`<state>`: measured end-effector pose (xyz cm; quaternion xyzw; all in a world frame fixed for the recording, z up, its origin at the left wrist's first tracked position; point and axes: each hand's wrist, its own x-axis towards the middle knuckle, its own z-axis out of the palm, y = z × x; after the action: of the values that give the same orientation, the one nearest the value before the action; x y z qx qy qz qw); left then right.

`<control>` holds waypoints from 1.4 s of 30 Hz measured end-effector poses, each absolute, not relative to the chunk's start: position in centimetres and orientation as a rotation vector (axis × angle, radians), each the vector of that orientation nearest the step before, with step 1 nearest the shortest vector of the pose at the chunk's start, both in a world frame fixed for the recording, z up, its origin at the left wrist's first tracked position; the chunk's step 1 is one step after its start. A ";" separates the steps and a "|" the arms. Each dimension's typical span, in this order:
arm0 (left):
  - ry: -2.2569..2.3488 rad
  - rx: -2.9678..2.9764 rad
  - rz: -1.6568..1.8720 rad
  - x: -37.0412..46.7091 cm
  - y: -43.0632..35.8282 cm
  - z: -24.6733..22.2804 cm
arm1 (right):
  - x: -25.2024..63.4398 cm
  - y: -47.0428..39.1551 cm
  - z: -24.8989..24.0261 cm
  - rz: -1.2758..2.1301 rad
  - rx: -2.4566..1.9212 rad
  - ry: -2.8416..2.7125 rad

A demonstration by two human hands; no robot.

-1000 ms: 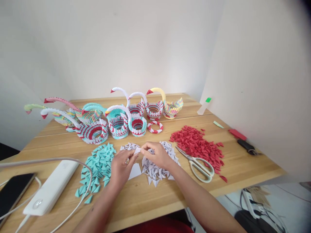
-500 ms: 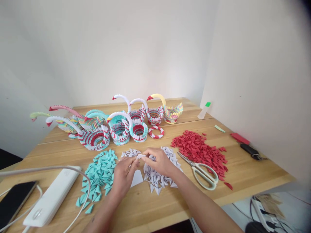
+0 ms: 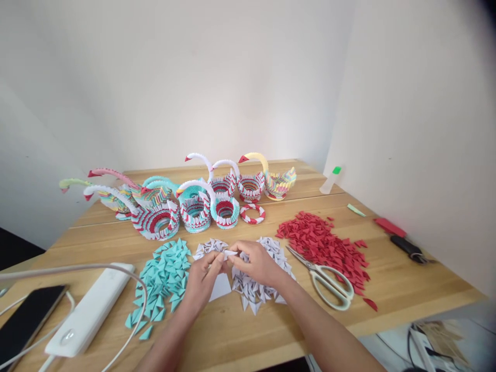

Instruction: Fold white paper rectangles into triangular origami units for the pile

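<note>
Between my two hands is a small folded white paper piece (image 3: pixel 229 253). The fingertips of my left hand (image 3: pixel 205 274) pinch its near left side, and my right hand (image 3: pixel 251 261) grips it from the right. Below them a white paper sheet (image 3: pixel 220 287) lies flat on the table. A pile of folded white paper triangles (image 3: pixel 259 287) spreads under and around my right hand, and a smaller white group (image 3: pixel 209 247) sits just beyond my left. Left of my left hand lies a heap of turquoise paper triangles (image 3: pixel 165 276).
Several paper swans (image 3: pixel 196 213) stand at the back, beside a red-and-white ring (image 3: pixel 252 214). Red triangles (image 3: pixel 323 245) and scissors (image 3: pixel 329 284) lie to the right. At left are a white power bank (image 3: pixel 91 310), a phone (image 3: pixel 29 328) and a looping cable (image 3: pixel 144 294).
The view has shifted slightly, so the table's contents appear a little further right. My fingers have adjusted on the white paper piece, which now shows a narrower, pointed shape.
</note>
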<state>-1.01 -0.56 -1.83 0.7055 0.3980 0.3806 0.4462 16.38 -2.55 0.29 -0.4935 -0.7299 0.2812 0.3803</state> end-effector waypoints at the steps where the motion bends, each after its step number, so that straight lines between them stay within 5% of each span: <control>1: 0.996 1.737 0.961 -1.0 -0.5 -1.8 | 16.3 -2.5 0.3 0.707 -1.262 -1.870; 15: 1.074 2.029 1.119 -1.0 -0.2 -2.8 | 16.5 -2.1 -0.1 0.902 -1.170 -1.620; 33: 0.832 1.268 1.021 -0.7 -0.1 -2.2 | 16.1 -2.0 -1.0 0.847 -1.158 -1.624; 42: 1.068 1.813 1.112 -0.7 -0.3 -2.9 | 15.6 -2.2 -1.2 0.786 -1.232 -1.598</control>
<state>-0.74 -0.31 -2.91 0.7073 0.4167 0.4337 0.3715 15.61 -2.18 -1.15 -0.5024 -0.6518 0.3205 0.4690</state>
